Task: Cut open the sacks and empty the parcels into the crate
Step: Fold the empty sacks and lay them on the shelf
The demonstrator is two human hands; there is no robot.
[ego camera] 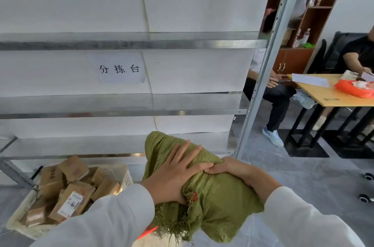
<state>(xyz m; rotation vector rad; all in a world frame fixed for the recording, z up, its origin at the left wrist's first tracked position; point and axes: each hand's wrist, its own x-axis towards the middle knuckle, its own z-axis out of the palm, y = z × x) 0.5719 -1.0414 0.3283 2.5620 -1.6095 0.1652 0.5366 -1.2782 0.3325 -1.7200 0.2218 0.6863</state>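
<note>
A green woven sack (218,202) hangs in front of me, crumpled, with frayed threads along its lower edge. My left hand (176,171) lies flat on the sack's upper part with fingers spread. My right hand (232,169) is closed on a bunch of the fabric at the sack's right side. To the left on the floor stands a white perforated crate (123,176) holding several brown cardboard parcels (68,190). A thin red-orange object (147,232) pokes out below my left sleeve; I cannot tell what it is.
A metal shelf rack (261,76) with white backing and a paper sign stands straight ahead. To the right, people sit at a wooden table (327,97) with black legs. Chair castors (366,186) sit on the grey tiled floor at far right.
</note>
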